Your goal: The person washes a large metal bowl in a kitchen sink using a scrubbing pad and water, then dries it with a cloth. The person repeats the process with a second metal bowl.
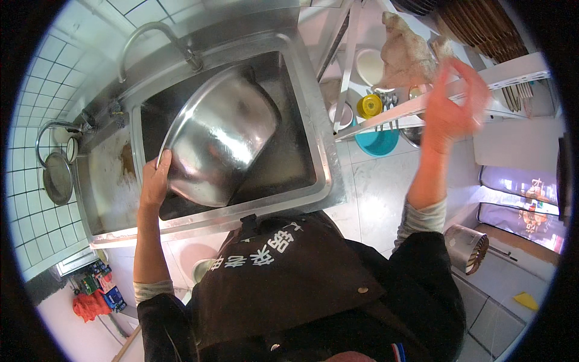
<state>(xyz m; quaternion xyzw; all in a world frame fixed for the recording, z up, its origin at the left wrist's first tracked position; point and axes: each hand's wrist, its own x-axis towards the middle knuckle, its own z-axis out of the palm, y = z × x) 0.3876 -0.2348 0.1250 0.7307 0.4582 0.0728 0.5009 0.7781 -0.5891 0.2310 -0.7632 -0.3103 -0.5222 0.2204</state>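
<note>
A person's bare left hand (155, 181) grasps the rim of a large, shiny steel bowl (226, 136), thumb on the outer wall, the other fingers mostly hidden behind it. The bowl is tipped on its side within the sink (322, 172), just to the right of that hand, its outside toward the viewer and its mouth turned away; the single rim grip probably steadies it at this slant, perhaps so liquid would run into the sink. The right hand (459, 108) is raised well apart, out to the right, fingers curved but blurred; whether it pinches anything I cannot tell. Just left of it, a beige cloth (407, 51) hangs by a white shelf, whose rail (512, 75) crosses close to the hand, a likely obstacle. Left of and below the right hand are a yellow container (369, 106) and a turquoise basin (377, 143), partly behind the rail. Beyond the left hand, a curved tap (158, 26) arches past the bowl, which hides much of the sink's inside; farther left hangs a round strainer (57, 178).
</note>
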